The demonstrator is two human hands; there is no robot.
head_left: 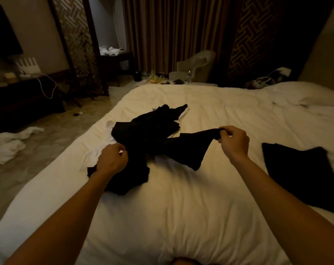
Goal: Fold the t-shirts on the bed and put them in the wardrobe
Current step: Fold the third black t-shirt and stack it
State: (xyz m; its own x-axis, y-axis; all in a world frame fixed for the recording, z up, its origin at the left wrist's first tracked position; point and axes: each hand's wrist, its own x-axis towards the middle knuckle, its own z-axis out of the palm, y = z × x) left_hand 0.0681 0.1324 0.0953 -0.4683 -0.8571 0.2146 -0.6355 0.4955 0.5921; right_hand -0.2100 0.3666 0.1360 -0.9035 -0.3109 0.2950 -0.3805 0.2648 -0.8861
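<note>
Your left hand (111, 159) and right hand (233, 142) hold 1 black t-shirt (183, 148) spread between them over the white bed (181, 207). The right grip is closed, thumb and fingers pinching a bunched edge of the shirt lifted off the duvet. The left grip is also closed, fingers curled on the shirt's left end, low against the bedding. The cloth sags between the 2 hands and its lower part lies on the bed. Just beyond, touching it, is a heap of dark garments (149, 125), with white cloth (91, 155) showing at its left edge. At near right, apart from the heap, a 2nd black t-shirt (296, 175) lies flat. An armchair (196, 64) stands past the far edge.
</note>
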